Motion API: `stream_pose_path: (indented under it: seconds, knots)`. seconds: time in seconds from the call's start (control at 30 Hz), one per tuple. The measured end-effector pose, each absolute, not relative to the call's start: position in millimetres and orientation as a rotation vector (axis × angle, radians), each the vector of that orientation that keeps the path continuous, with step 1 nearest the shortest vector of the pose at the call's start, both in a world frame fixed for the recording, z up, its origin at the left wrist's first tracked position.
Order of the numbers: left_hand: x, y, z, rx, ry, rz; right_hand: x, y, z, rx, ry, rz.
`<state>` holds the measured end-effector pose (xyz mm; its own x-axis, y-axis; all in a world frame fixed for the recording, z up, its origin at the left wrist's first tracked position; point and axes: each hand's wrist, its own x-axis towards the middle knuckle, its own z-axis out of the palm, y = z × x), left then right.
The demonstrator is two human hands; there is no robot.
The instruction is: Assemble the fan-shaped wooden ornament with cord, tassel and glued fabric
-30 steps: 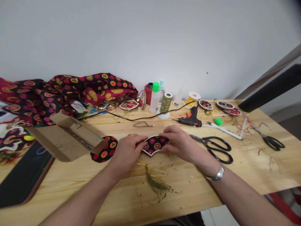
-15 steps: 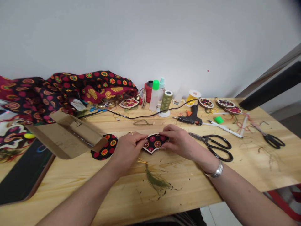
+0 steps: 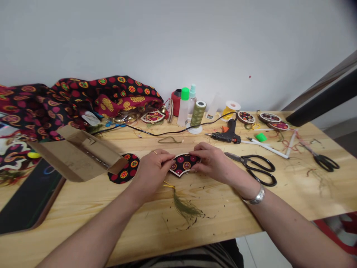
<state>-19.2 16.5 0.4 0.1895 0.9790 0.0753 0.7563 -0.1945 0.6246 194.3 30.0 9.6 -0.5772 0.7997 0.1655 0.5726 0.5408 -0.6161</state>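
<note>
Between my two hands is a fabric-covered ornament piece (image 3: 182,163), black with maroon and orange dots, its pale rim coming to a point toward me. My left hand (image 3: 152,172) pinches its left corner between thumb and fingers. At the right corner, my right hand (image 3: 210,162) grips it the same way. An olive green tassel (image 3: 185,206) with a yellow loop lies on the table just below. Left of my left hand rests a rounded piece of patterned fabric (image 3: 126,169), partly under a cardboard box. Black-handled scissors (image 3: 255,163) lie beside my right wrist.
The open cardboard box (image 3: 80,156) stands left, near a dark tablet-like slab (image 3: 30,201). Patterned cloth (image 3: 83,95) is heaped behind. A glue gun (image 3: 227,133) with its cord, thread spools (image 3: 198,114), bottles (image 3: 183,108) and finished ornaments (image 3: 270,118) line the back. Smaller scissors (image 3: 325,162) lie right.
Both hands keep their hold on the ornament piece, which has barely moved. The view has tilted slightly, so the table's things sit a little higher in the picture.
</note>
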Motion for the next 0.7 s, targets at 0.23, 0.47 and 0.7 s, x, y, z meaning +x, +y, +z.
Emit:
stream_pose_path:
  seconds: [0.23, 0.47, 0.7]
  knots:
    - [-18, 16, 6, 2.088, 1.619, 0.652, 195, 31, 6, -1.109, -2.329, 0.727]
    - [-15, 8, 1, 2.34, 1.539, 0.525, 194, 29, 11, -1.128, -2.348, 0.732]
    - [-11, 6, 3, 2.35, 1.537, 0.471, 195, 31, 10, -1.101, -2.309, 0.776]
